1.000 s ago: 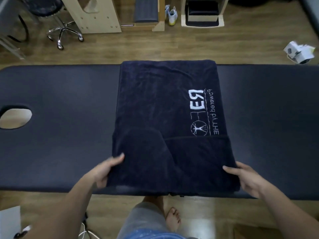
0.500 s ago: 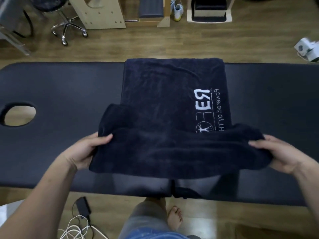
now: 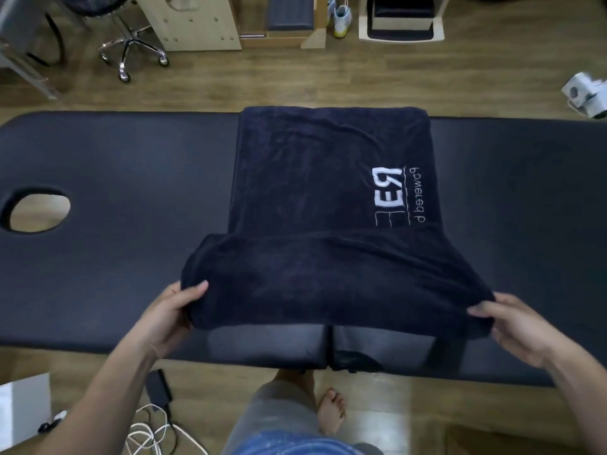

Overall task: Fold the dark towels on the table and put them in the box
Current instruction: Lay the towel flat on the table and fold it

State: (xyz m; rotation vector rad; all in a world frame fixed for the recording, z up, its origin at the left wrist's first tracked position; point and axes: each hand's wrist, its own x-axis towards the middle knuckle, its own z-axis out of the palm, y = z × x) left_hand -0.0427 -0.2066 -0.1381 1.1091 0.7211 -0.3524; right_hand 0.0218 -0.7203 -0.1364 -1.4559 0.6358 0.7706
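Observation:
A dark navy towel [image 3: 315, 178] with white lettering lies across the middle of the black padded table [image 3: 131, 178]. Its near part is lifted off the table and hangs in a fold between my hands. My left hand [image 3: 170, 313] grips the fold's left corner, thumb on top. My right hand [image 3: 512, 323] grips the right corner the same way. The bare table edge shows under the raised fold. The corner of a cardboard box [image 3: 525, 441] shows at the bottom right, mostly out of view.
The table has an oval face hole [image 3: 39, 208] at its left end. On the wooden floor lie a charger and white cables [image 3: 157, 418] by my feet. A wheeled stool [image 3: 131, 44] and wooden furniture [image 3: 197, 21] stand beyond the table; a small white object [image 3: 588, 93] sits far right.
Both hands took hold of the towel's near edge, lifted it off the table and carried it away from me, so the fold now covers the lower part of the lettering.

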